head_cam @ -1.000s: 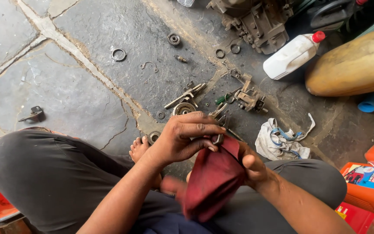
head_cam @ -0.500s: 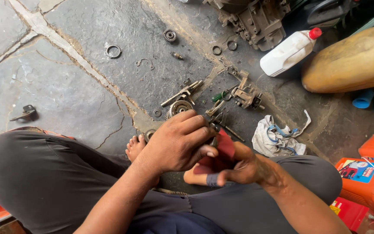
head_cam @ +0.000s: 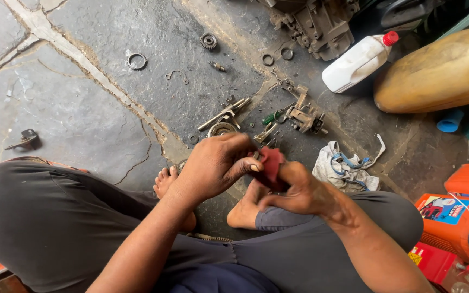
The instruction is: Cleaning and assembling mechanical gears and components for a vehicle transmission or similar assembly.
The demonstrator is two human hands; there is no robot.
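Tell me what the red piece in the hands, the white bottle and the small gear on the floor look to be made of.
Red piece: soft cloth, matte; it folds and bunches between both hands.
White bottle: plastic, smooth, slightly glossy, with a red cap.
Small gear: metal, dull grey and grimy, with cut teeth around its rim.

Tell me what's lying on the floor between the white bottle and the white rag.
In the head view, between the white bottle and the white rag lies only a small metal bracket part off to the left; otherwise bare dark floor.
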